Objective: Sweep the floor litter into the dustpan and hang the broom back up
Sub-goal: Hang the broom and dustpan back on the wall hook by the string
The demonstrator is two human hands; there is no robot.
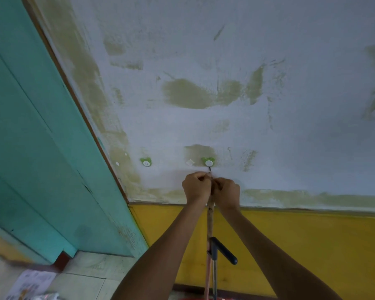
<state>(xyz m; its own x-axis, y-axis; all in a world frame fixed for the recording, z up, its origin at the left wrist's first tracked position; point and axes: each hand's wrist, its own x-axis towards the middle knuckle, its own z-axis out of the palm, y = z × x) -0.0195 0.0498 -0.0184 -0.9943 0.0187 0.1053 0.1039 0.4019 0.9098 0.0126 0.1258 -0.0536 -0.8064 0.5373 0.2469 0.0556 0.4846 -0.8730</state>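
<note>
Both hands are raised to the wall: the left hand (196,186) and right hand (225,191) have their fingers clenched around the top of the broom handle (210,217), just below the green smiley hook (209,162). The handle hangs straight down between the forearms, beside a dark dustpan handle (222,250) near the yellow lower wall (312,245). A second green hook (146,162) sits to the left, near the teal door (41,148).

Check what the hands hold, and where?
Both hands, left and right, grip the top end of the broom handle, just below the right wall hook.
</note>
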